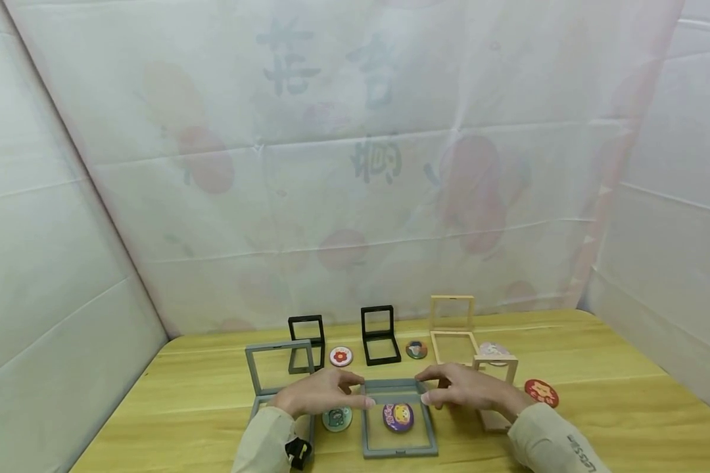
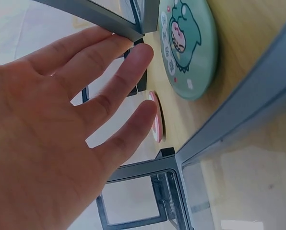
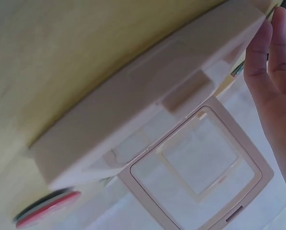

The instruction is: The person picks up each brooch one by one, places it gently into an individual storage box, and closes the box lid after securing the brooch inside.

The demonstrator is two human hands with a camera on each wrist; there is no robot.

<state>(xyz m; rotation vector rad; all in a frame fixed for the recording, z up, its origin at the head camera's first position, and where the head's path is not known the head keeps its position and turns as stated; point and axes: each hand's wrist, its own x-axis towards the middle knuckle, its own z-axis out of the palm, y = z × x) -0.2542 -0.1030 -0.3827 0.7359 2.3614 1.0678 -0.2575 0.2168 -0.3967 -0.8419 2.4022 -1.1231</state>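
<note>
A grey display frame (image 1: 399,453) lies in the middle, its lid raised at the back. On its clear film rests a purple round badge (image 1: 398,417) with a yellow cartoon figure. My left hand (image 1: 319,392) is at the frame's back left corner, thumb over the left edge, fingers loosely extended. Opposite it, my right hand (image 1: 464,386) has thumb and index fingertip at the back right corner. Neither hand curls round anything. The left wrist view shows my left palm (image 2: 42,139), with a green dinosaur badge (image 2: 191,52) beyond the fingers.
Left of my left hand stands another grey frame (image 1: 278,345) with raised lid. A pinkish frame (image 3: 133,100) stands open under my right forearm, beside a red badge (image 1: 542,392). Behind are black frames (image 1: 383,360), a cream frame (image 1: 452,298), and a red-flower badge (image 1: 341,356).
</note>
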